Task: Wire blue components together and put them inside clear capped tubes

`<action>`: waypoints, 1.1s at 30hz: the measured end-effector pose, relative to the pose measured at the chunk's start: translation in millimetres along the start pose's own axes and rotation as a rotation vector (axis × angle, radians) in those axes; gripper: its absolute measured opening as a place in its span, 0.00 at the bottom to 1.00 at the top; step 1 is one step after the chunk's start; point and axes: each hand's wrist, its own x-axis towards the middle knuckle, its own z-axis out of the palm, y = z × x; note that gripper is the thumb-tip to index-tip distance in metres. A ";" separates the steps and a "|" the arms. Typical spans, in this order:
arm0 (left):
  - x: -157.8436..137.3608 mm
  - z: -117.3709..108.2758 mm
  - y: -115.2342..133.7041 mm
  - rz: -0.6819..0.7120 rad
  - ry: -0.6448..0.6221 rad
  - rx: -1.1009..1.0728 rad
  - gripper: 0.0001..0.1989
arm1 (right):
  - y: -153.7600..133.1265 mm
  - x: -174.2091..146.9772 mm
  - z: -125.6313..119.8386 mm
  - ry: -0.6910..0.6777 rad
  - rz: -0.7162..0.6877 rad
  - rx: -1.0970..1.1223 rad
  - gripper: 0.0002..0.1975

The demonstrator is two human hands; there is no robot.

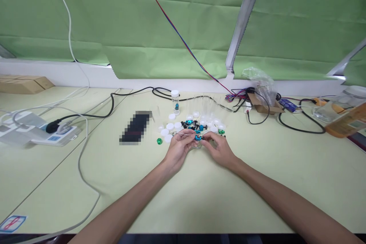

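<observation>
Between my two hands is a small shiny blue metal part (198,137), too small to name more exactly. My left hand (180,146) is closed, with its fingertips at the part's left side and a thin metal rod (182,134) sticking out to the left. From the right, my right hand (219,148) pinches the same part. Just beyond the fingers lies a pile of blue and black metal parts (192,122). White round caps (170,126) and clear tubes (207,106) surround the pile. One capped clear tube (175,103) stands upright with a blue part inside.
A green part (159,141) lies left of my hands, near a blurred dark rectangle (135,127). Farther left is a power strip (61,135) with cables. An open cardboard box (265,105) with a plastic bag (260,82) sits back right, near an orange-labelled container (347,122).
</observation>
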 end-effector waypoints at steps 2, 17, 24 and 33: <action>-0.2 0.1 0.1 -0.006 0.001 -0.004 0.10 | -0.1 0.3 0.0 -0.008 0.010 -0.020 0.08; 1.7 -1.3 -0.4 0.007 0.017 -0.012 0.10 | -0.4 -1.4 0.6 0.027 -0.023 0.042 0.08; 0.1 -0.8 0.1 0.002 -0.002 0.006 0.10 | -0.6 -0.8 0.1 -0.001 0.001 0.013 0.06; 1.6 -1.8 -0.8 0.004 0.009 -0.009 0.11 | -0.8 -0.3 0.4 -0.001 0.016 0.019 0.07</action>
